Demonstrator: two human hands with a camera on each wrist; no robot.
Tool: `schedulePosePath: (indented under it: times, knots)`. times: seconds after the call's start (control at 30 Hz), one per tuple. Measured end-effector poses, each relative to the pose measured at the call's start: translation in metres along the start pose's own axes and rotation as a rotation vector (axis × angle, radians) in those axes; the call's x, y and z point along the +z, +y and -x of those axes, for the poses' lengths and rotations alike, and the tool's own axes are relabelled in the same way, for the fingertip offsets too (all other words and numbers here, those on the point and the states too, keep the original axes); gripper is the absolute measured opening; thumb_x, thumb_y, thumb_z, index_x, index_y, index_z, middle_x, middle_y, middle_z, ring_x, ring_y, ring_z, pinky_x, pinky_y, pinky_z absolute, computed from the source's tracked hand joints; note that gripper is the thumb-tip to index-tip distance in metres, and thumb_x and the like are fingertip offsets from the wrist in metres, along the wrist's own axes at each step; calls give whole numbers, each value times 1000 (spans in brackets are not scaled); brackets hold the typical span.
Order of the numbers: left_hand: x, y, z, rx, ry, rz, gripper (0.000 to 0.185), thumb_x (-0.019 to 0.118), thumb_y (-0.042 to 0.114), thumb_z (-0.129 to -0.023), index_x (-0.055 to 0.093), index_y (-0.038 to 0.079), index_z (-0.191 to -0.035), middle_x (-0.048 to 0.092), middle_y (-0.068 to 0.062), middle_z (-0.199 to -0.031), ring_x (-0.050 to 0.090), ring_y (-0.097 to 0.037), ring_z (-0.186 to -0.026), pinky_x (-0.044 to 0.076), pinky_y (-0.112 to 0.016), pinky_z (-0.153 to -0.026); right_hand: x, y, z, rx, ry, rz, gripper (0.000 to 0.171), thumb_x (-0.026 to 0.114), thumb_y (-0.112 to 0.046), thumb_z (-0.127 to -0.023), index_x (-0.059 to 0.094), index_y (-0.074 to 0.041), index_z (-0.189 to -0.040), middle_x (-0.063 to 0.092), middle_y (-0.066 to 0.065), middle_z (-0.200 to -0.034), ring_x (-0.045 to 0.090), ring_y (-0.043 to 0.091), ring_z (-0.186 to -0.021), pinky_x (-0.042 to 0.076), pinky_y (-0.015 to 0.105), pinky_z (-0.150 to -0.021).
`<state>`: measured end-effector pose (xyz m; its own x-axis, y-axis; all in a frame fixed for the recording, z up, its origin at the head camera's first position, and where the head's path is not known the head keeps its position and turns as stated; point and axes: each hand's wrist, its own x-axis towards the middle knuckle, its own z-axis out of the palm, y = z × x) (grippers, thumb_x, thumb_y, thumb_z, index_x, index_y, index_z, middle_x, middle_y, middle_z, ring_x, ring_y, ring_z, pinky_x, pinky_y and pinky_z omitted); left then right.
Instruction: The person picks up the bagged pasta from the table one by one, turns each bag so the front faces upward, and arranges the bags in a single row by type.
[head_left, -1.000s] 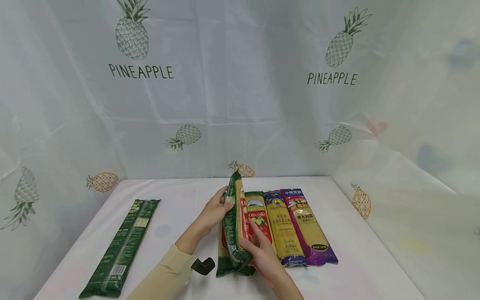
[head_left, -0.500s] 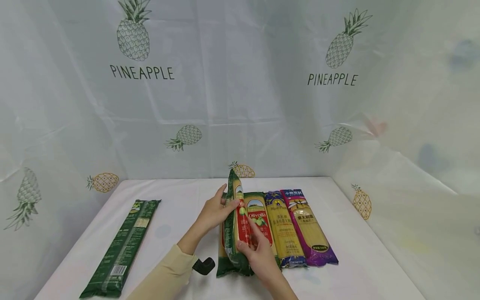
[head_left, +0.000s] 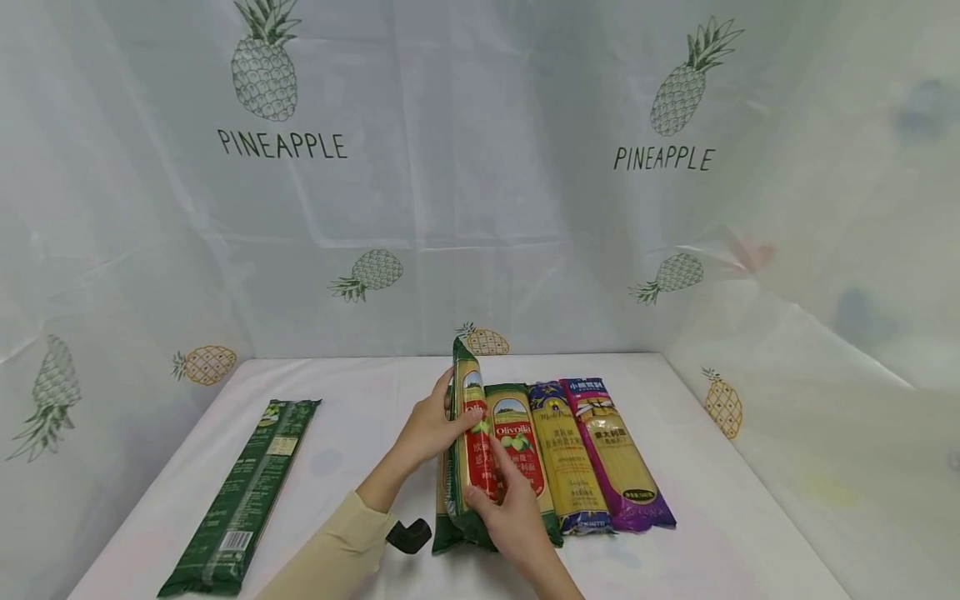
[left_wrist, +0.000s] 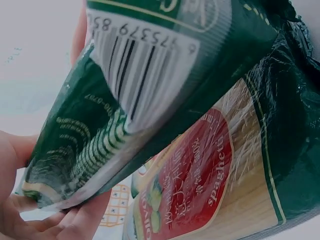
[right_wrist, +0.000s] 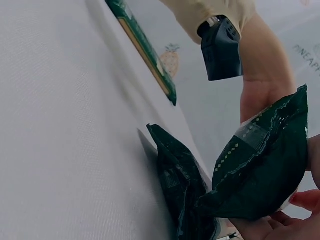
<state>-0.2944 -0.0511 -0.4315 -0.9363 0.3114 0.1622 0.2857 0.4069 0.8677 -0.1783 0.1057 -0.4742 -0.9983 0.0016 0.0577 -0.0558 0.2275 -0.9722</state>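
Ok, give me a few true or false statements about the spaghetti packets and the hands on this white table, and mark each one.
1. Both hands hold the green and red spaghetti packet tilted on edge. True: left hand, right hand.
2. A purple packet ends the row on the right. True.
3. The long dark green packet touches the row. False: it lies apart, to the left.
4. The held packet lies flat on the white table. False: its far end is raised.

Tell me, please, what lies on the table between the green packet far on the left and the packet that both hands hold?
In the head view, only bare white tablecloth lies between the lone green packet and the held packet.
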Motion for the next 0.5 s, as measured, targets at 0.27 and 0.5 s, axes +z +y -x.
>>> schedulePosePath:
  times: [0.27,0.5]
  knots:
    - [1,-1,-1,-18,21,47,89,74,34,-102,21,22,-171,70,-20,-119,75,-23,-85,64,-42,-69,1,-3,-1,-18,14,27,85,81,-20,-97,34,-14,-168,63,20,-139,67,25,-111,63,38,-88]
    - [0,-2,0,-73,36,106,87,74,26,-102,22,23,-171,66,-17,-118,72,-22,-89,62,-40,-74,-4,-5,-2,-5,-37,29,84,79,-32,-99,33,-17,-168,64,16,-132,63,22,-103,61,33,-84]
